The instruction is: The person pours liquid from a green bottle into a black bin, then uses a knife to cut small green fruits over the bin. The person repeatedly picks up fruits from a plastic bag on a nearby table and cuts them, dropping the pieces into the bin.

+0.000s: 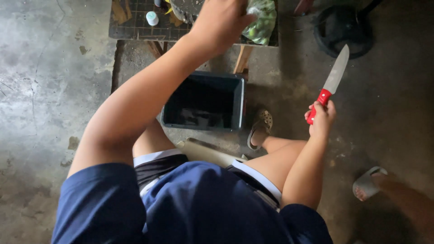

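Right hand (322, 119) grips knife (332, 83), blade upward.

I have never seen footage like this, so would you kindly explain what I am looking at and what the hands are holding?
There is no machine here: one camera sits on a person's head and looks straight down, so you see their blue shirt, arms and knees from above. The right hand grips a knife with a red handle, blade pointing up and away. The left hand reaches forward to a clear bag of green items on a low dark table, which also carries a small white cap. A dark plastic bin stands on the concrete floor between the feet. Another person's sandalled foot shows at the lower right.
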